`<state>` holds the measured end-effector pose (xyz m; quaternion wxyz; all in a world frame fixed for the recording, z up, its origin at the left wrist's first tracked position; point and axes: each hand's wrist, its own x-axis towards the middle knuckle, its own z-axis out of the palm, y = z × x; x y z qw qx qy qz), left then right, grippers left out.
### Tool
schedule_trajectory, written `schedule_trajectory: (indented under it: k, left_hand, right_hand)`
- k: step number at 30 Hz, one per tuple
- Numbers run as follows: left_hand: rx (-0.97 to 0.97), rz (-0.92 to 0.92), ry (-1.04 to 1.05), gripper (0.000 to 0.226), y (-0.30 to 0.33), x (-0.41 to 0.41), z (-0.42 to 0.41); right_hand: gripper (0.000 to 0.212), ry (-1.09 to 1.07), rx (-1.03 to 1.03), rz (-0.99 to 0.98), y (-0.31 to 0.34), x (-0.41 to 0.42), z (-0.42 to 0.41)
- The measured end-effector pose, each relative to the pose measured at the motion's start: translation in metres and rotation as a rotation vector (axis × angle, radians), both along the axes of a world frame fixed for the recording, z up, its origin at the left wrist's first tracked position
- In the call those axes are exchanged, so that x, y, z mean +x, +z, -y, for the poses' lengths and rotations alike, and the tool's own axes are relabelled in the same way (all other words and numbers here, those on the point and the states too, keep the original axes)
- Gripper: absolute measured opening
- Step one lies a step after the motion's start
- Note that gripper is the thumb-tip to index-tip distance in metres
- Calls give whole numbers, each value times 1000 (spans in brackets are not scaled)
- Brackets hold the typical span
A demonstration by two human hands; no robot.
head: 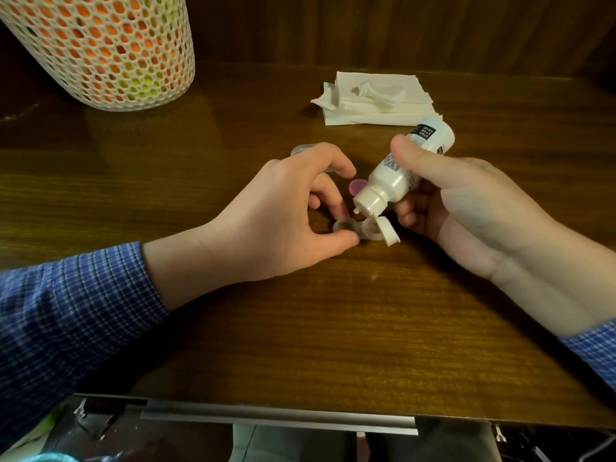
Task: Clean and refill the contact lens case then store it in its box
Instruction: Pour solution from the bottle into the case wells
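Your right hand is clamped around a small white plastic solution bottle, thumb pressed along its side and fingers curled beneath, tipping it so the nozzle points down and to the left. Its white flip cap hangs open below the nozzle. Your left hand pinches a clear plastic contact lens case between thumb and fingertips, pinning it against the dark wooden desk near the middle of the surface. The nozzle tip sits just above the case, between its two wells; whether liquid is coming out cannot be told. A small pink round lid shows just behind the bottle neck, beside your left fingers. Another clear rounded plastic piece lies on the desk behind your left hand, mostly hidden. Toward the far edge, right of centre, rests a stack of white paper tissues, crumpled on top. At the far left corner stands a white mesh basket with orange and yellow-green showing through its holes. Both of your sleeves are blue checked fabric.
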<state>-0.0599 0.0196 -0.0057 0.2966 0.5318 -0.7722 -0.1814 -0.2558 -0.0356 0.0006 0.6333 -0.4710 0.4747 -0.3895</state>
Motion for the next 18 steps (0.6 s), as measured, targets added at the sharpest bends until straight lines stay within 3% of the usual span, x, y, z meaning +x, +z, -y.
schedule_trajectory:
  k: [4, 18]
  left_hand:
    - [-2, -7, -15, 64, 0, 0, 0]
    - [-26, 4, -15, 61, -1, 1, 1]
  right_hand:
    - [39, -39, 50, 41, 4, -7, 5]
    - [38, -35, -8, -108, 3, -10, 5]
